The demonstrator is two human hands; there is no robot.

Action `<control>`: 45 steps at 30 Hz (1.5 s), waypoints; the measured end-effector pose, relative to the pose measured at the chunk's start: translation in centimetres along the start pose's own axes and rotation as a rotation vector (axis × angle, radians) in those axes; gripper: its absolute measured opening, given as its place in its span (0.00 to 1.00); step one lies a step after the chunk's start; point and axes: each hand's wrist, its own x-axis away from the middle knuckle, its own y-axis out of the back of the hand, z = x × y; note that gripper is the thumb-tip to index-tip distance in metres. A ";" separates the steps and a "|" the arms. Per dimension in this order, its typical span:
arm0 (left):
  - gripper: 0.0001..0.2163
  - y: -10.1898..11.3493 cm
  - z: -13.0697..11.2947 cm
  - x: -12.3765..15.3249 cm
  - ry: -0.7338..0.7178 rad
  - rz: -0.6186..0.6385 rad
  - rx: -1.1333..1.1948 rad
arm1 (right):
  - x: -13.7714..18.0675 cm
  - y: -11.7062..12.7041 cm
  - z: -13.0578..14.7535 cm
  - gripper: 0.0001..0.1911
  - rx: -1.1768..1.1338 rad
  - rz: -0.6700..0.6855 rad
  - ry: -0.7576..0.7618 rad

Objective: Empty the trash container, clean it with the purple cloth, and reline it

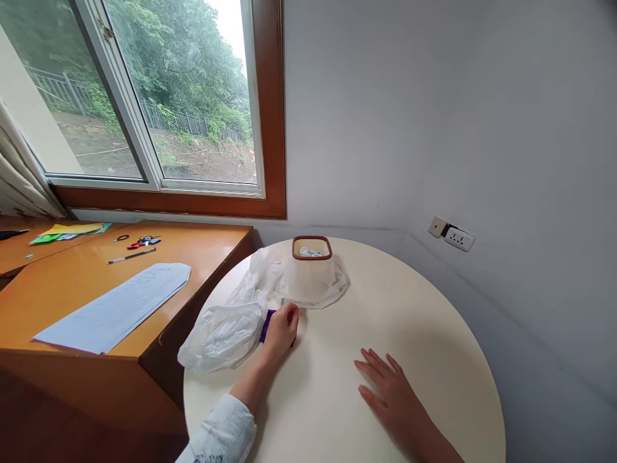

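My left hand [282, 329] is at the middle of the round cream table [332, 399], its fingers curled closed. What they hold, if anything, is hidden. A flat purple thing [266, 326] shows beside the hand, partly covered by it and by a crumpled white plastic bag [226, 334] to the left. Behind the hand stands a small bin [308, 280] with a brown rim, a clear bag around its base and crumpled white bits inside. My right hand [393, 395] hovers or rests at the table's right side, fingers spread, holding nothing.
An orange-brown desk [212, 247] adjoins on the left, with paper sheets [120, 305], a pen [132, 256], red-handled scissors [137, 244] and coloured papers [72, 229]. A window [178, 96] is behind it. The wall at right has a power socket [459, 238].
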 end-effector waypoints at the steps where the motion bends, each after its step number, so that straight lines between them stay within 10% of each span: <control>1: 0.07 0.0 0.3 -0.1 0.006 -0.001 0.012 | -0.1 0.0 0.0 0.26 -0.013 -0.017 -0.002; 6: 0.07 -0.4 0.9 -0.4 0.029 0.025 0.040 | -3.0 1.8 0.4 0.25 -0.089 -0.164 0.040; 14: 0.07 -0.5 1.3 -0.4 0.062 0.018 0.039 | -17.3 8.3 5.4 0.22 0.066 -0.419 0.284; 22: 0.07 -0.4 1.6 -0.3 0.063 -0.019 0.052 | -24.3 8.8 6.6 0.15 0.016 -0.374 0.153; 35: 0.20 0.6 0.3 -0.3 -0.096 -0.321 0.220 | -17.7 10.8 4.9 0.07 -0.203 -0.253 0.326; 45: 0.52 -0.5 0.1 0.4 -0.118 -0.040 0.455 | -9.5 11.2 5.3 0.07 -0.181 -0.185 0.356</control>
